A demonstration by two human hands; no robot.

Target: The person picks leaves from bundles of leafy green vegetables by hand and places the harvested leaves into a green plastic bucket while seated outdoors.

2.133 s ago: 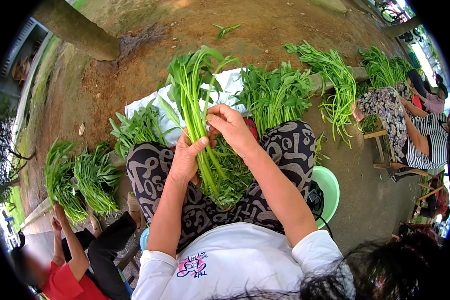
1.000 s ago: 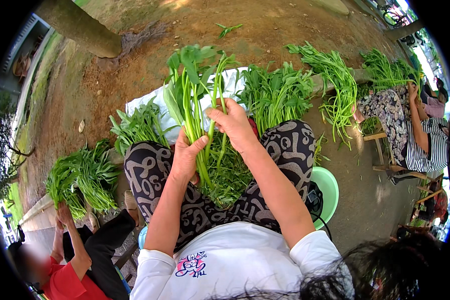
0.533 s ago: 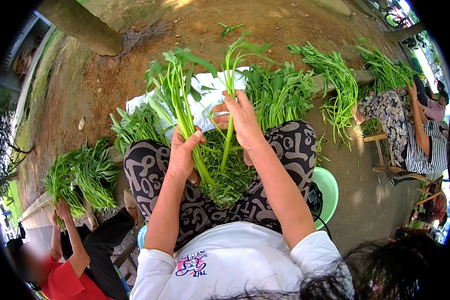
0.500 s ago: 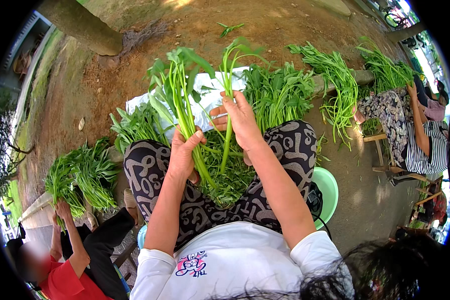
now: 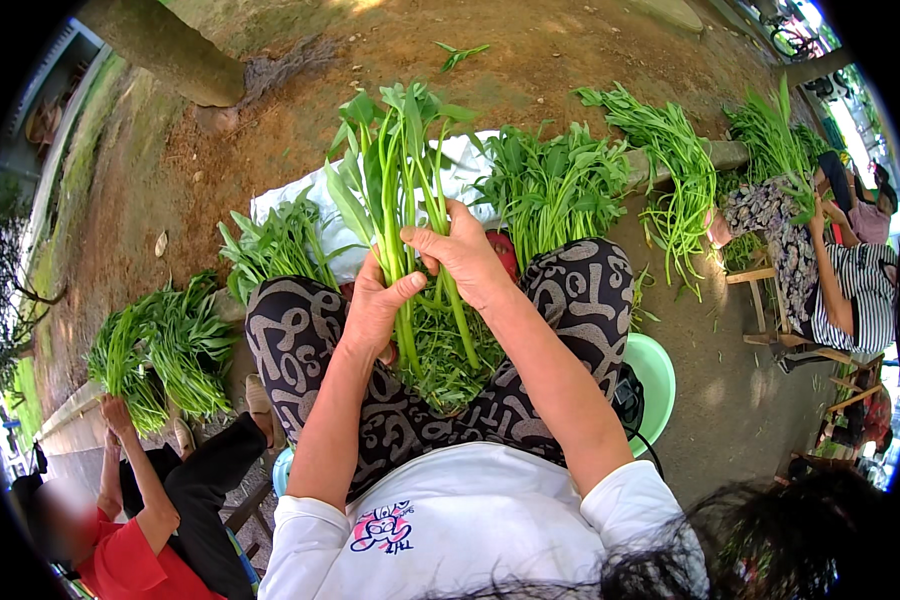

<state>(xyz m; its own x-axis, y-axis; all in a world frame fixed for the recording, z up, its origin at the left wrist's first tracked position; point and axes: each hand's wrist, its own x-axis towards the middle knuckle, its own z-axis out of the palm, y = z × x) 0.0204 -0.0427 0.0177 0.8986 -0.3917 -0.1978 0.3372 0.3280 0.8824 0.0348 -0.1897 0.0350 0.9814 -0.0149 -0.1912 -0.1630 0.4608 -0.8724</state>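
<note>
My left hand is closed around a small bunch of water spinach, leafy ends up and pale stems hanging down. Close beside it, my right hand pinches a single water spinach stalk whose lower end slants down between my knees. The two hands nearly meet, and the stalk's top leans against the bunch. Below them, a heap of loose green leaves and trimmings lies between my thighs. Parts of the fingers are hidden behind the stems.
A white sheet lies ahead, with water spinach piles at its left and right. A light green basin stands by my right thigh. Co-workers handle greens at far left and far right. A tree trunk rises upper left.
My right hand has moved left and slightly down, bringing its stalk against the bunch in my left hand. The right hand's fingers have closed more. The far-right co-worker's greens have shifted.
</note>
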